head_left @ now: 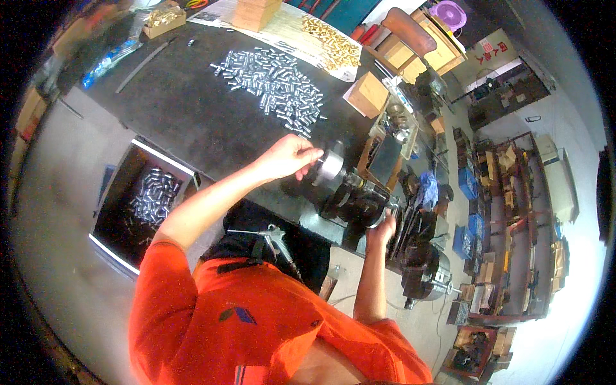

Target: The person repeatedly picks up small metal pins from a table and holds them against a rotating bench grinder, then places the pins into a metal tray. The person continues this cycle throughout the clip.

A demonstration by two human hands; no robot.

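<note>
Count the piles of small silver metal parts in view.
2: a larger pile on the dark tabletop, beyond the left hand, and a smaller pile inside the open container beside it. More may be hidden.

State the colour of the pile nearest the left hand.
The pile is silver; see the head view.

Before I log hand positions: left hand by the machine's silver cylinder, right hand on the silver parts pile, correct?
No: the head view shows the right hand at the other end of the machine, not on the silver parts pile; the left hand is by the cylinder.
</note>
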